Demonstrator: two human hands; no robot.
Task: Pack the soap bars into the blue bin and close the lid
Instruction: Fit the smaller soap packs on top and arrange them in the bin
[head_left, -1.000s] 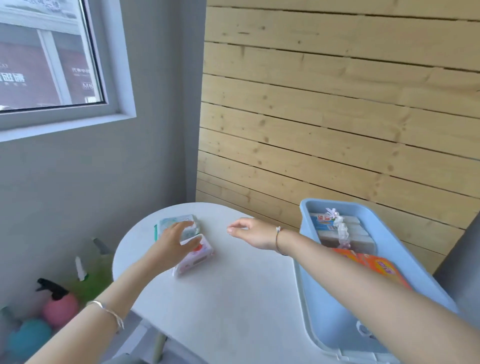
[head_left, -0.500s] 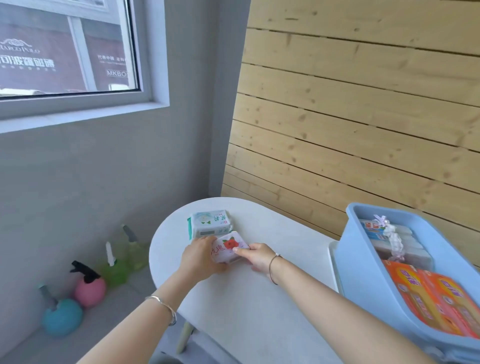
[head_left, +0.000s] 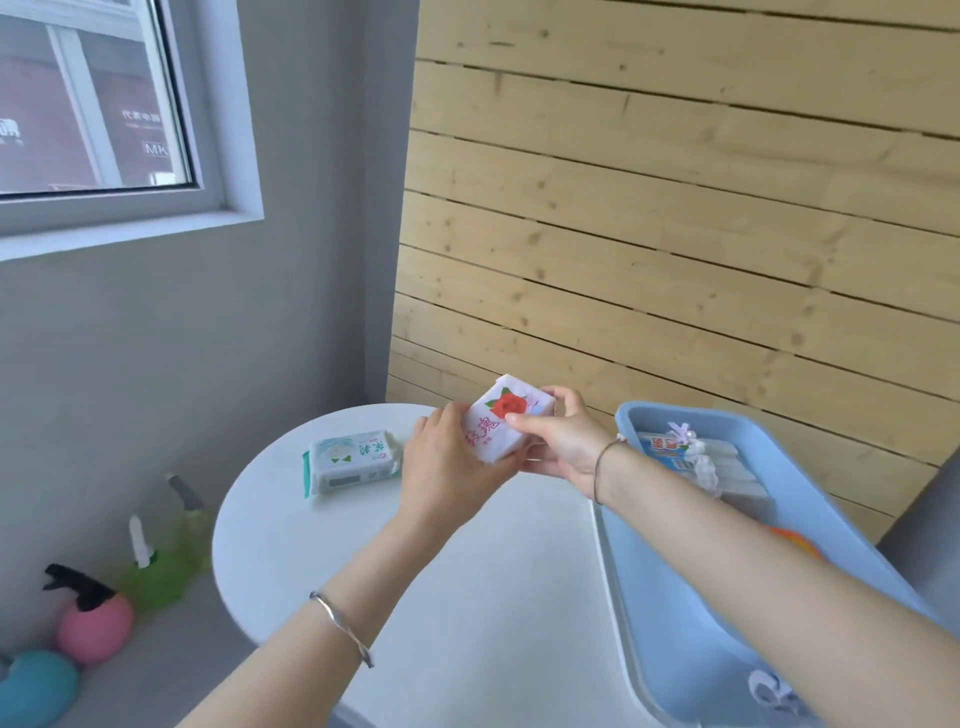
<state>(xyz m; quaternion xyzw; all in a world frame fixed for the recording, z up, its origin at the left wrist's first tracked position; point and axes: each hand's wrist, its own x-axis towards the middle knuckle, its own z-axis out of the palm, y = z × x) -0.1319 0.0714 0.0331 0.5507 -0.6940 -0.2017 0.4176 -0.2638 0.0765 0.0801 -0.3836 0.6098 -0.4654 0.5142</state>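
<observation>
A white soap bar with a red rose print (head_left: 503, 421) is held in the air above the round white table (head_left: 415, 571). My left hand (head_left: 452, 467) grips its near-left end and my right hand (head_left: 558, 436) grips its right side. A second soap bar in a white-and-green wrapper (head_left: 353, 460) lies flat on the table to the left. The open blue bin (head_left: 675, 623) stands at the right, with several wrapped bars (head_left: 696, 462) inside at its far end; my right forearm hides much of its contents. No lid can be made out.
A wooden slat wall runs behind the table and bin. On the floor at the lower left stand a green spray bottle (head_left: 161, 561), a pink one (head_left: 91, 621) and a teal one (head_left: 36, 686). A window is at the upper left.
The rose soap bar has been lifted off the table and carried right, toward the bin, with both hands now on it. The green-wrapped bar stays on the table.
</observation>
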